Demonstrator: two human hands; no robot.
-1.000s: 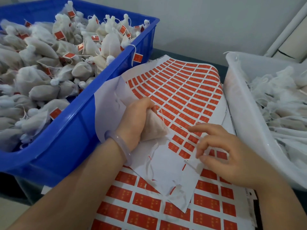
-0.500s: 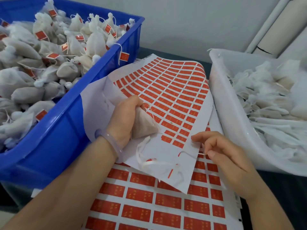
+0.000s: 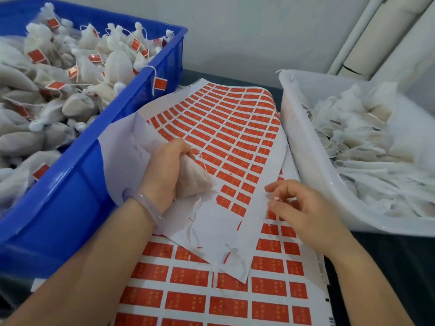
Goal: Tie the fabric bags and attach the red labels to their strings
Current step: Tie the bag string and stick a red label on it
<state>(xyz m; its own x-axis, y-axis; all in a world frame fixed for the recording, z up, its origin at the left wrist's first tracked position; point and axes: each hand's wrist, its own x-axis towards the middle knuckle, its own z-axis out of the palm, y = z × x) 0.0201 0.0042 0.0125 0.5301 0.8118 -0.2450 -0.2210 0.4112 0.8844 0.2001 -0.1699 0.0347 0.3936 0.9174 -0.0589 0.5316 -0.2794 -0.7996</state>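
fabric bag (image 3: pixel 191 180) in left hand (image 3: pixel 162 175) fingers (image 3: pixel 181 149), right hand (image 3: pixel 306 210) apart — curled

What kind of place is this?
Probably a small hand-packing workstation: a blue crate heaped with red-labelled fabric bags, a white tub of unlabelled ones, and sheets of red labels between them.

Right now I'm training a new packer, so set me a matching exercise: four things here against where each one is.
Things: 1 blue crate; 2 white tub; 3 fabric bag; 4 label sheet.
Places: A gripped by the left hand; B on the left, full of labelled bags; C on the right, holding unlabelled bags; D in the middle, between both bins.
Pairs: 1-B; 2-C; 3-A; 4-D.
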